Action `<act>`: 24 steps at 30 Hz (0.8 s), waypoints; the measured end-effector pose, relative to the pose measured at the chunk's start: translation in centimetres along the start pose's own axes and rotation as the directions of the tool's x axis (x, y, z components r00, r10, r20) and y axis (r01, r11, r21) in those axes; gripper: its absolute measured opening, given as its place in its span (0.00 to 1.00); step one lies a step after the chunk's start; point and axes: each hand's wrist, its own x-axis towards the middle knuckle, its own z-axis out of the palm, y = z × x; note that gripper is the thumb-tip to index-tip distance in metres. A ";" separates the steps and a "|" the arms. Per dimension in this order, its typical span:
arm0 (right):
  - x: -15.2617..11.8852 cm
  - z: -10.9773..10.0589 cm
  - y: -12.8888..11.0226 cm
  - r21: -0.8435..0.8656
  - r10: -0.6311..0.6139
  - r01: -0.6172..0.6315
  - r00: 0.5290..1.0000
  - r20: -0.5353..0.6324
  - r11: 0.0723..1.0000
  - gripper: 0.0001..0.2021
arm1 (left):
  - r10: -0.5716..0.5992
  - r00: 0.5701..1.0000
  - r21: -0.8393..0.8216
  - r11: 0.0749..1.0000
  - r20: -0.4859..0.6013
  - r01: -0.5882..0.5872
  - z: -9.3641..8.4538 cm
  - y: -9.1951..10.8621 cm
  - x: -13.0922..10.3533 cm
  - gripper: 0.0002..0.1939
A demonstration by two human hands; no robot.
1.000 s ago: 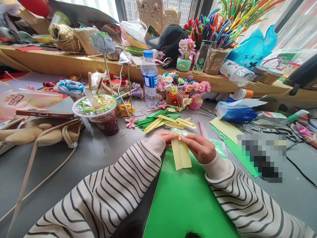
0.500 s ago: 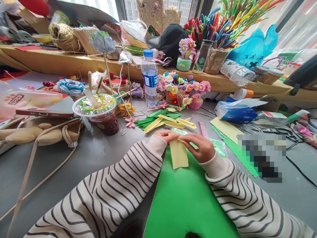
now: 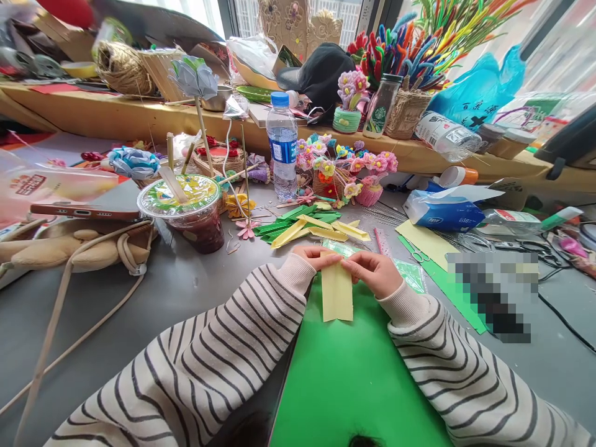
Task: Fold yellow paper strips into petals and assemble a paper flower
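A strip of pale yellow paper [image 3: 337, 295] hangs upright between my hands, with a lengthwise crease down its middle. My left hand [image 3: 317, 257] pinches its upper left edge. On the upper right edge, the thumb and fingers of my right hand [image 3: 372, 270] are closed on the same paper. Beneath lies a large green sheet [image 3: 358, 372]. Just beyond my hands rests a pile of folded green paper strips [image 3: 298, 222] and folded yellow paper strips [image 3: 328, 234].
A lidded drink cup [image 3: 200, 233] stands to the left, and a water bottle [image 3: 282, 149] behind the strips. On the right are green-handled scissors [image 3: 418, 253], a yellow sheet [image 3: 421, 239] and a blue tissue pack [image 3: 442, 208]. Craft flowers [image 3: 347, 161] line the shelf's foot.
The yellow paper has shifted slightly right and turned straighter. My right hand has changed its hold, its thumb now pressing on the upper right of the paper. My left hand stays nearly in place.
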 end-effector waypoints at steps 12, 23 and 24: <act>0.1 -0.2 -0.5 0.130 0.012 -0.005 0.999 -0.053 0.992 0.10 | -0.135 0.990 -0.069 0.988 0.045 0.138 0.1 0.1 0.1 0.18; 0.5 -0.6 0.5 0.283 0.155 -0.162 0.987 0.046 0.946 0.11 | -0.161 0.950 -0.084 0.978 0.268 0.190 -0.3 -0.2 0.0 0.19; 0.5 -0.6 0.5 0.287 0.162 -0.168 0.986 0.047 0.943 0.11 | -0.162 0.949 -0.081 0.979 0.269 0.190 -0.3 -0.2 0.0 0.19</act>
